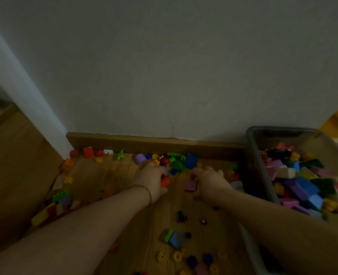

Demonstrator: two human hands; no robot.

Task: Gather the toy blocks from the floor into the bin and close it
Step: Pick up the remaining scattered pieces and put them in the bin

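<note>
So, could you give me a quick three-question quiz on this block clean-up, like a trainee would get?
1. True or false: the grey bin has its lid on.
2. What does the left hand grip? A) red block B) blue block C) white block
3. Fill in: the bin stands on the person's ___ side.
Key: 1 false; 2 A; 3 right.

Bin (263, 171) right of floor-strewn blocks (176, 161)

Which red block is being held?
The red block gripped in the left hand; the other red ones lie loose by the wall.
</note>
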